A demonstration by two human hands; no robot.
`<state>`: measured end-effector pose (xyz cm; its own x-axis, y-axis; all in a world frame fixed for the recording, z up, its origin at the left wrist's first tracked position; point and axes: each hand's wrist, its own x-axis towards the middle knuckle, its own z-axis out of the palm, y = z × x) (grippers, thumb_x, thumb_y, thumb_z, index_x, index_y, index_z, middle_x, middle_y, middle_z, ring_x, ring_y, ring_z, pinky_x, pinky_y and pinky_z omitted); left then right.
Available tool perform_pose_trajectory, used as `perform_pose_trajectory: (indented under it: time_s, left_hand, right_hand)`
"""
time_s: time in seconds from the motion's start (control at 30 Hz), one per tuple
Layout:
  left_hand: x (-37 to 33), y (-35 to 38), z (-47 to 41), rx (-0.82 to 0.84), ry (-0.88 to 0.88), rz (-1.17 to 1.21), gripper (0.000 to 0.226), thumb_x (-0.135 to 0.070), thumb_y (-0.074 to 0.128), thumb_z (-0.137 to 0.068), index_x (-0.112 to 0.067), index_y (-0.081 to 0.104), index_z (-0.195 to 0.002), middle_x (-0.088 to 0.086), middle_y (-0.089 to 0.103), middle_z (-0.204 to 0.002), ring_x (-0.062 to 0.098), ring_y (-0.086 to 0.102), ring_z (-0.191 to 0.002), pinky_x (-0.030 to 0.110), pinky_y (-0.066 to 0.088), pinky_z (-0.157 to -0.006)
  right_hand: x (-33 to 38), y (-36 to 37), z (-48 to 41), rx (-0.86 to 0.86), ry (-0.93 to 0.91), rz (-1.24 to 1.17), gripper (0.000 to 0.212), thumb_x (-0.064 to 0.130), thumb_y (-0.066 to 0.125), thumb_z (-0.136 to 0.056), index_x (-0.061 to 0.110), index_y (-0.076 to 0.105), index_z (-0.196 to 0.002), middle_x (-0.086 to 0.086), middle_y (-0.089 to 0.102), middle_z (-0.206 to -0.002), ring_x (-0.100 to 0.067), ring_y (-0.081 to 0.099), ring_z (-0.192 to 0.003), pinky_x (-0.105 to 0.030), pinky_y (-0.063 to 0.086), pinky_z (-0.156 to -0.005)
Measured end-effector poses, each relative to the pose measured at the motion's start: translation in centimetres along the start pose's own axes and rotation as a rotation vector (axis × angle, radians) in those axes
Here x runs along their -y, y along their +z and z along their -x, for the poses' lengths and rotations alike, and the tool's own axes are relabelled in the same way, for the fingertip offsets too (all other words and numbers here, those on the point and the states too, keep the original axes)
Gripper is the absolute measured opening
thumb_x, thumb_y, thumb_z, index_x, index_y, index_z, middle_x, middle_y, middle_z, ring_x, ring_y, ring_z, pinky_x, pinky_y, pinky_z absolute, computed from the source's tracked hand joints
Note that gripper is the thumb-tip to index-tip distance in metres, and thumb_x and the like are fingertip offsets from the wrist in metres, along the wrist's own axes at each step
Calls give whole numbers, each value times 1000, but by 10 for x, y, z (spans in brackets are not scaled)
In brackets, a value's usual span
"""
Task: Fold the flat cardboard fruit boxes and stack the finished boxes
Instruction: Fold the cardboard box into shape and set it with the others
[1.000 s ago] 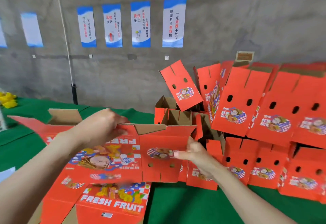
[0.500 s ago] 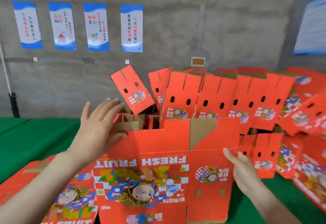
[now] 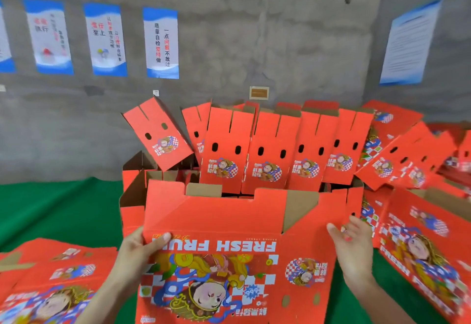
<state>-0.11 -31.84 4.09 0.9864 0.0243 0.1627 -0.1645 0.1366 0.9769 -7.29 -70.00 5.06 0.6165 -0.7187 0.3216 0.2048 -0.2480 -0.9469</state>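
Broadly, a green-covered tabletop (image 3: 58, 209) carries everything. Across its far side, against the grey wall, lies a crowded heap of red folded cardboard boxes (image 3: 267, 150), most standing on end with their slotted flaps up and several leaning.

Nearer, held upright in the middle of the view, is the red flat cardboard fruit box with the cartoon print (image 3: 216, 221). Its long axis runs left to right across the person, its lettering reads upside down, and its brown-backed top flaps stand free above the printed face. A low pile of red flat cardboard blanks (image 3: 58, 272) lies at the lower left. One more red printed box (image 3: 420, 247) leans at the right.

The left hand (image 3: 137, 249) pinches the held box at its left edge, with the thumb (image 3: 163, 237) laid on the front face and the fingers hidden behind the board. The right hand (image 3: 354, 242) is at the opposite end, just beside the free edge of the narrow end panel. Its fingers and thumb are spread and loosely bent, with the palm turned towards the card. Whether it touches the board I cannot tell.

The coming move probably turns on that right end. The crease between the broad face and the narrow panel lies between the hands and much nearer the right one. So the right hand seems best placed to swing the panel round while the left anchors the far edge. The box looks not yet squared up, and stacking comes later.
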Motion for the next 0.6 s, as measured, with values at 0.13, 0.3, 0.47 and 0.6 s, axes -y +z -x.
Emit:
perform_pose_trajectory:
  time_s: [0.13,0.3,0.47,0.6]
  left_hand:
    - [17,-2,10,35,-78,37,37,-13,72,-69,-5,64,-104,22,72,-93,40,70,-81,42,55,-70]
    - [22,0,17,70,-140,96,42,-12,73,-68,-7,62,-108,24,71,-94,41,70,-83,42,55,-68]
    - [24,3,18,65,-158,92,43,-14,73,-67,-5,60,-107,24,71,-92,41,70,-82,44,55,-71]
    - [26,4,19,42,-154,99,41,-18,73,-67,-1,57,-100,26,71,-88,40,70,-75,39,56,-59]
  right_hand:
    - [10,7,21,141,-417,301,24,14,65,-89,19,56,-111,1,59,-98,-11,55,-78,-20,45,-71]
    - [13,30,39,529,-389,447,28,34,59,-92,35,42,-115,11,54,-95,-6,49,-72,-16,36,-63]
    - [19,38,38,615,-342,543,21,38,55,-94,18,48,-93,-5,55,-83,-16,50,-67,-29,38,-61]
    - [23,39,39,722,-259,588,22,36,46,-99,22,32,-91,-1,55,-70,-25,65,-63,-33,49,-55]
